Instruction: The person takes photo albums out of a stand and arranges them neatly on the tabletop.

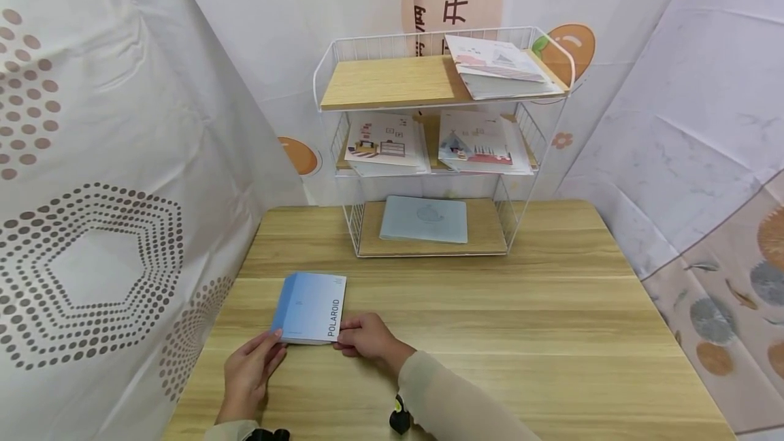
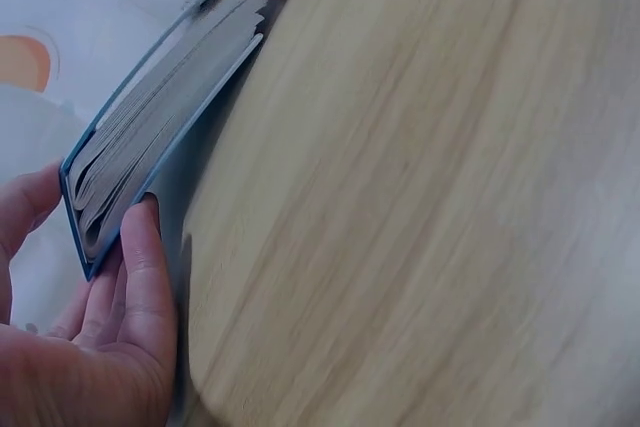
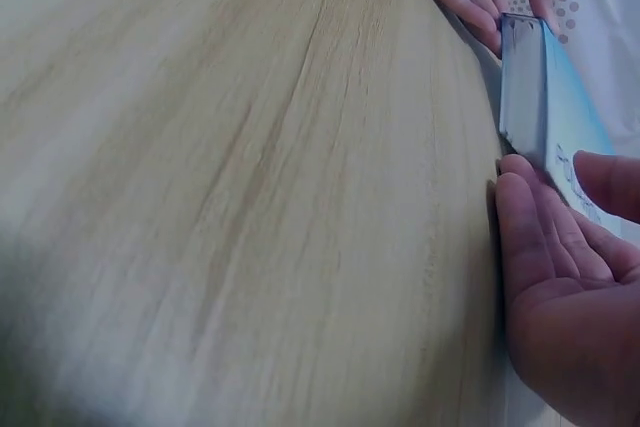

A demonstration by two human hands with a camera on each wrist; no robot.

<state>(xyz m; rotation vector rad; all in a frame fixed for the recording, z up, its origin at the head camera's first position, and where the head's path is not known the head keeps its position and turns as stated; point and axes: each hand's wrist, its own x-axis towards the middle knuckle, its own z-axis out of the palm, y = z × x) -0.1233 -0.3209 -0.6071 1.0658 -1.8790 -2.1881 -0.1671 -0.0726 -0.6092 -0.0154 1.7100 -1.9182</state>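
Note:
A blue-and-white photo album (image 1: 309,308) printed POLAROID lies closed at the left of the wooden table, its loose page edges (image 2: 160,107) showing in the left wrist view. At its near left corner, the blue spine end, my left hand (image 1: 248,369) grips it with the thumb on top and fingers beneath. My right hand (image 1: 370,342) holds the near right corner, and in the right wrist view its fingers (image 3: 545,232) reach under the cover with the thumb (image 3: 610,185) above. The album's near edge is tilted slightly off the tabletop.
A white wire rack (image 1: 511,223) with three wooden shelves stands at the back. Stacks of illustrated cards or booklets (image 1: 502,63) lie on its upper shelves, and a pale blue booklet (image 1: 422,220) on the lowest. Printed cloth (image 1: 104,121) hangs around the table (image 1: 490,332).

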